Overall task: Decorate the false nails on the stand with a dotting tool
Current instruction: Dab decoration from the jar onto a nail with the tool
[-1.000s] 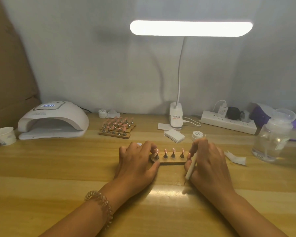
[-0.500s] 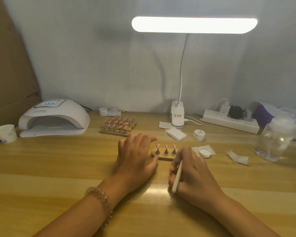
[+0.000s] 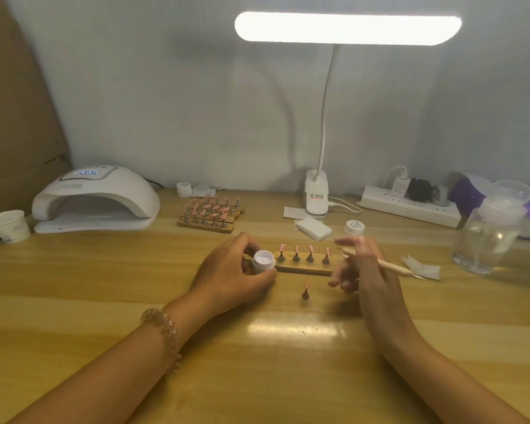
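A small wooden stand (image 3: pixel 303 268) lies mid-table and carries several pink false nails on dark holders. One holder with a pink nail (image 3: pixel 305 292) stands alone on the table in front of the stand. My left hand (image 3: pixel 233 275) grips a small open white jar (image 3: pixel 263 261) at the stand's left end. My right hand (image 3: pixel 360 264) is at the stand's right end and holds a wooden dotting tool (image 3: pixel 383 264), whose tip points right. Its fingers are partly spread.
A white nail lamp (image 3: pixel 95 200) and paper cup (image 3: pixel 8 225) sit at the left. A second stand full of pink nails (image 3: pixel 210 214) is behind. A desk lamp base (image 3: pixel 316 195), pads (image 3: pixel 312 228), small jar (image 3: pixel 355 228), power strip (image 3: pixel 410 206) and clear bottle (image 3: pixel 487 237) stand at the right.
My left hand has picked up the white jar. My right hand moved back right, turning the tool outward. One nail holder now stands apart in front of the stand.
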Tool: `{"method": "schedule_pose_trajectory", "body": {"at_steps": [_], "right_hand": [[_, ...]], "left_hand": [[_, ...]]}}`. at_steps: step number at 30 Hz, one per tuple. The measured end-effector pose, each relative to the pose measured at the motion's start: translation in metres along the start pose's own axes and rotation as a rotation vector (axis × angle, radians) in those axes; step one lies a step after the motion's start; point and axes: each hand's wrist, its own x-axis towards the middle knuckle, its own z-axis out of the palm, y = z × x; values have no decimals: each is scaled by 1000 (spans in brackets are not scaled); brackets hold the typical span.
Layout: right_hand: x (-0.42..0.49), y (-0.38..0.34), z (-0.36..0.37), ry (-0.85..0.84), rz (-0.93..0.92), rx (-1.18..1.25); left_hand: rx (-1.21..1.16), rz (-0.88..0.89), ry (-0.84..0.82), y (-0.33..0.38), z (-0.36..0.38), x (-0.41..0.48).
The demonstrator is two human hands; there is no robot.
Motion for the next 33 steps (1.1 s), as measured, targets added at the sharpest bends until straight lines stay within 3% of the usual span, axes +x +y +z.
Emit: {"method": "schedule_pose_trajectory", "body": {"at_steps": [4, 10, 21, 33], "right_hand": [[-4, -5, 3, 20, 107, 208], [-12, -7, 12, -149, 86, 195], [-14, -8, 17, -223, 69, 45], [-13, -9, 16, -184, 86, 99]], "left_hand": [[129, 280, -135, 18, 5, -13], [219, 408, -110, 23, 4, -19], [267, 468, -50, 22, 6, -18], [273, 468, -45, 22, 6, -18]]}}
